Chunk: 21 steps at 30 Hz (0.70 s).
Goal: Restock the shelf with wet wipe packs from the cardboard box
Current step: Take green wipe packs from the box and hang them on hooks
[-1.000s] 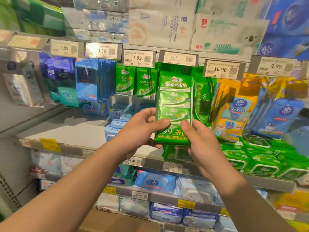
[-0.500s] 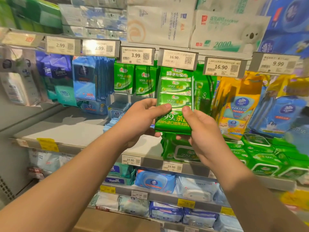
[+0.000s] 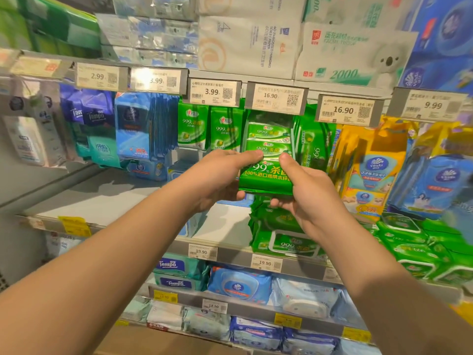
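Wipe pack [image 3: 267, 160]: green, upright, held up under the 16.90 price tag [image 3: 276, 98], among hanging green packs.
Left hand [image 3: 217, 178]: fingers pinching its lower left edge.
Right hand [image 3: 307, 193]: thumb on front, fingers curled beneath.
Shelf [image 3: 115, 201]: bare patch below left.

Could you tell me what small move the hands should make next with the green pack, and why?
Probably lift and push it a little further back until its top catches the hook. Both the left hand and right hand pinch the green wet wipe pack by its lower end, and its top already sits under the 16.90 price tag, among hanging green packs.
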### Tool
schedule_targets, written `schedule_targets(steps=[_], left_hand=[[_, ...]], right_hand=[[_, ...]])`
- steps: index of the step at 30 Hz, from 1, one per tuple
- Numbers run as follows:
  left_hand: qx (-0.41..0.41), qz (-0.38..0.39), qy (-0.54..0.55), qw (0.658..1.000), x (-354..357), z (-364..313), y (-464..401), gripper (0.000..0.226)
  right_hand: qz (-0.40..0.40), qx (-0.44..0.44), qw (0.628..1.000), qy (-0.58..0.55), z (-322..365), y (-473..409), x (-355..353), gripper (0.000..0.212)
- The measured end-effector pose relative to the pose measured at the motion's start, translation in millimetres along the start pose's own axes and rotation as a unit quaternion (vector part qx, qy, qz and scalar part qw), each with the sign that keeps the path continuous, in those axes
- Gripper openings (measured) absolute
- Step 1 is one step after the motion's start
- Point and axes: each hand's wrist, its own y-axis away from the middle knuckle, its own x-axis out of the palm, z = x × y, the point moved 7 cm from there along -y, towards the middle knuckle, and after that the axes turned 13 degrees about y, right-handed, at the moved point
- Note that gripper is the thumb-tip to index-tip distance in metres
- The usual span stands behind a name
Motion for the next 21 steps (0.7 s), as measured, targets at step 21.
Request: schedule_targets(steps=[21], left_hand=[[-0.075, -0.062, 0.021, 0.995, -13.4, 42.0, -97.6, 0.027]], right_hand=[[-0.081, -0.005, 0.99, 0.119, -48.8, -102.2, 0.2, 0.095]])
